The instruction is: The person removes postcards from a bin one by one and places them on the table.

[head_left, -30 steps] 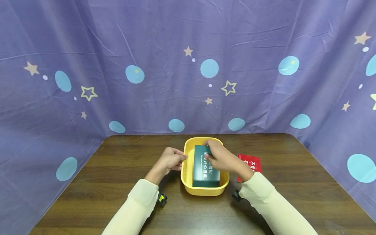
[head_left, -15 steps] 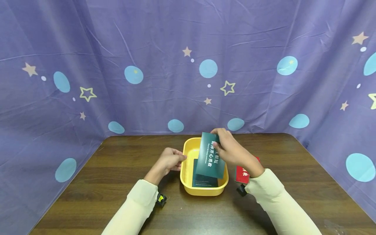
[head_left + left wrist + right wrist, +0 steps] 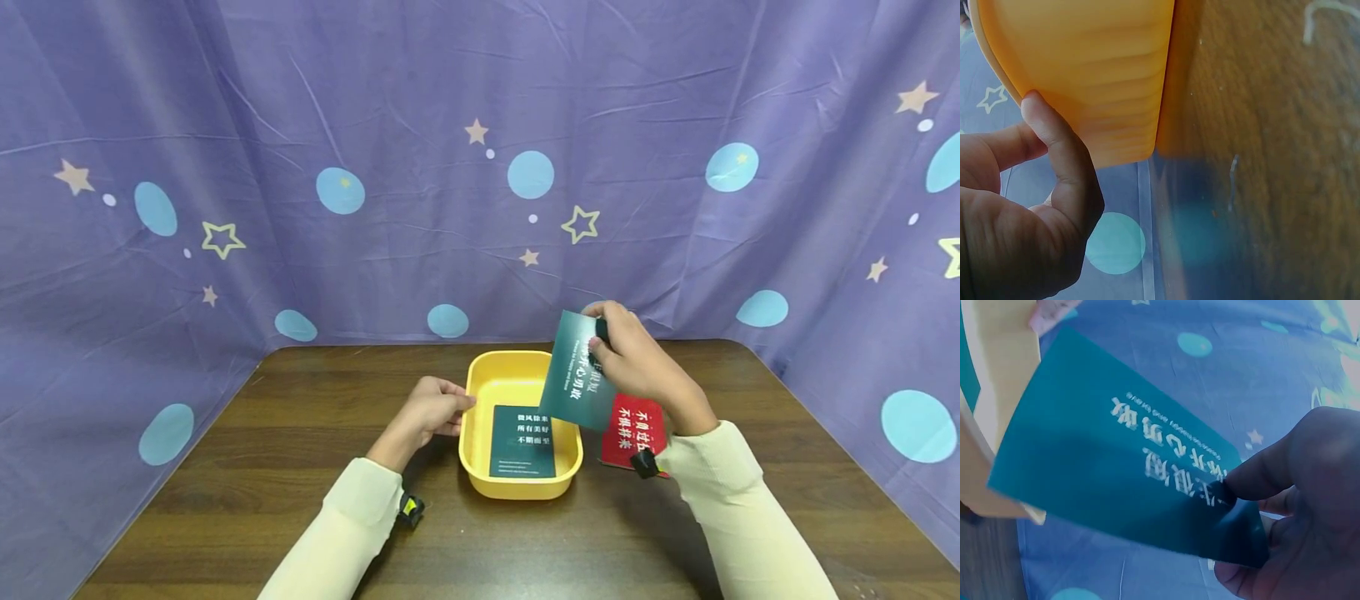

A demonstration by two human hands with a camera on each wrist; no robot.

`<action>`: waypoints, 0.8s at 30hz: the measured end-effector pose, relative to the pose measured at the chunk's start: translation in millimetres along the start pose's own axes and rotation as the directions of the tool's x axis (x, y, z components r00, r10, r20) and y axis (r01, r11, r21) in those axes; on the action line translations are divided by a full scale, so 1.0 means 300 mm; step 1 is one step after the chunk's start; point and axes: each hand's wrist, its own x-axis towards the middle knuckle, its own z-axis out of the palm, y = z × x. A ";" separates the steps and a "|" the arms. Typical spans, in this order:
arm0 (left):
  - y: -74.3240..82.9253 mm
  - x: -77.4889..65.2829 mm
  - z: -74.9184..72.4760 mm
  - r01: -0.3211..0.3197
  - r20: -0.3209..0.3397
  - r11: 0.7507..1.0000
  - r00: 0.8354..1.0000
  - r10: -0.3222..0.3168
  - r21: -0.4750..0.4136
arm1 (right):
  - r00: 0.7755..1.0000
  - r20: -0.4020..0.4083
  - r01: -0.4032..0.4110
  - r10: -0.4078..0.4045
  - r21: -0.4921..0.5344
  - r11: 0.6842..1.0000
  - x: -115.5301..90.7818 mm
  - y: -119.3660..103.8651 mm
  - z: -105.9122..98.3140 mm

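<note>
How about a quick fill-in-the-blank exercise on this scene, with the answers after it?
1. The ____ hand pinches the rim of the yellow tub.
2. The right hand holds a green card whose printed characters are ____.
3. The lettered card on the table beside the tub, unlike the green one lying inside it, is coloured ____.

Missing words: left; white; red.

Right-hand fingers (image 3: 604, 353) pinch a green card (image 3: 575, 379), left-hand fingers (image 3: 456, 402) a yellow tray (image 3: 517, 489).
</note>
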 end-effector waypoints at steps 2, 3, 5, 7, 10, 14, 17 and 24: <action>0.001 0.000 0.000 0.000 -0.002 1.000 1.000 0.000 0.002 | 0.999 0.015 -0.029 0.029 -0.001 1.000 -0.002 0.019 -0.018; 0.002 -0.001 0.000 0.004 -0.003 1.000 1.000 -0.004 0.001 | 0.999 0.024 -0.047 0.047 -0.002 0.999 -0.004 0.031 -0.027; 0.002 -0.001 0.000 0.003 -0.003 1.000 1.000 -0.003 0.003 | 0.997 0.034 -0.071 0.071 -0.012 0.997 -0.008 0.054 -0.044; 0.003 -0.001 0.000 0.004 -0.001 1.000 1.000 -0.004 0.003 | 0.994 0.044 -0.097 0.097 -0.019 0.995 -0.013 0.081 -0.057; 0.003 -0.001 0.000 0.004 -0.001 1.000 1.000 -0.004 0.006 | 0.986 0.070 -0.150 0.151 -0.023 0.988 -0.022 0.119 -0.074; 0.000 -0.001 -0.001 0.001 -0.003 1.000 1.000 -0.001 0.006 | 0.968 0.116 -0.221 0.224 -0.036 0.975 -0.035 0.163 -0.089; -0.002 -0.002 -0.002 -0.005 -0.001 1.000 1.000 0.005 0.001 | 0.959 0.139 -0.238 0.245 -0.068 0.969 -0.044 0.188 -0.094; -0.002 -0.005 0.000 -0.021 -0.003 1.000 1.000 0.021 0.000 | 0.919 0.226 -0.309 0.322 -0.092 0.947 -0.070 0.246 -0.084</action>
